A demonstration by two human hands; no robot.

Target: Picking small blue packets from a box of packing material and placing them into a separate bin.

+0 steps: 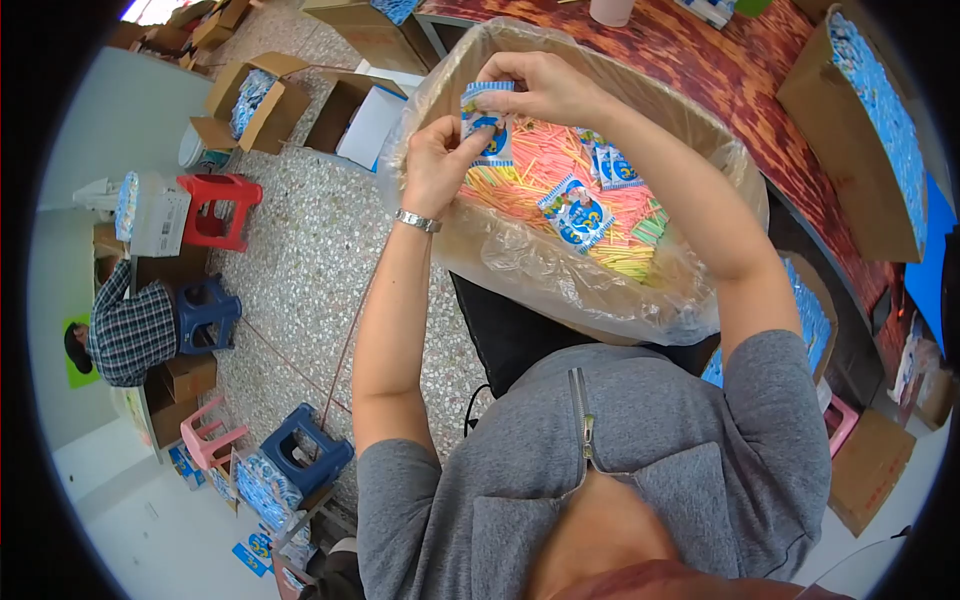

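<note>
While my left hand point(433, 165) and right hand point(550, 88) pinch the blue-and-white packet point(503, 128), upper centre, I'd best keep each grip light above the coloured sticks point(540, 150).

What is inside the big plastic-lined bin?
Loose pink, yellow and green sticks lie in the bin, with blue and white packets on top. The sticks cover its bottom, and the right forearm hides part of the interior.

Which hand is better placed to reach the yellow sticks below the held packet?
Probably the left hand: it is nearer the yellow sticks; the right hand is higher up on the blue-white packet both hold.
</note>
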